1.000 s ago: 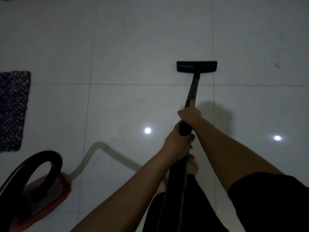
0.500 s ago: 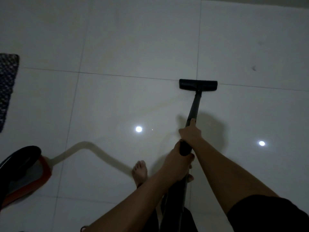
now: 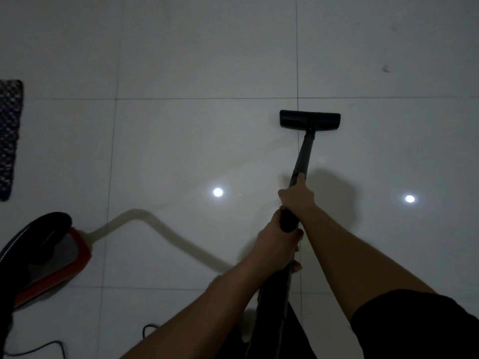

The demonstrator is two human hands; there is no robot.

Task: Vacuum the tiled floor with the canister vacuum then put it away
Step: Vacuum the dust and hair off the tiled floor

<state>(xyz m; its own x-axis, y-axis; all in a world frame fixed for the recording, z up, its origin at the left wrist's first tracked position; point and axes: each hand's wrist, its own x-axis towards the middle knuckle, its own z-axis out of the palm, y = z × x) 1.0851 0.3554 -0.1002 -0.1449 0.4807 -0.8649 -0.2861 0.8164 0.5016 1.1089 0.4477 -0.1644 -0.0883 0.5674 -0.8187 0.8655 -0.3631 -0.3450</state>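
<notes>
The black floor nozzle [image 3: 309, 120] lies flat on the glossy white tiles, straddling a grout line. Its dark wand [image 3: 302, 158] slopes back toward me. My right hand [image 3: 296, 196] grips the wand higher up, thumb stretched along the tube. Just behind it, my left hand [image 3: 276, 246] grips the black handle end. The red and black canister [image 3: 51, 257] sits at the lower left. A pale hose [image 3: 166, 233] curves from it across the floor toward my hands.
A dark woven mat [image 3: 9, 138] lies at the left edge. A black power cord [image 3: 39, 348] trails on the tiles at the bottom left. Two ceiling lights reflect on the floor. Small dark specks [image 3: 386, 69] mark the far right tile.
The nozzle has been pulled back toward me from beyond the grout line over the last second. The canister and mat have shifted in view as my head moved.
</notes>
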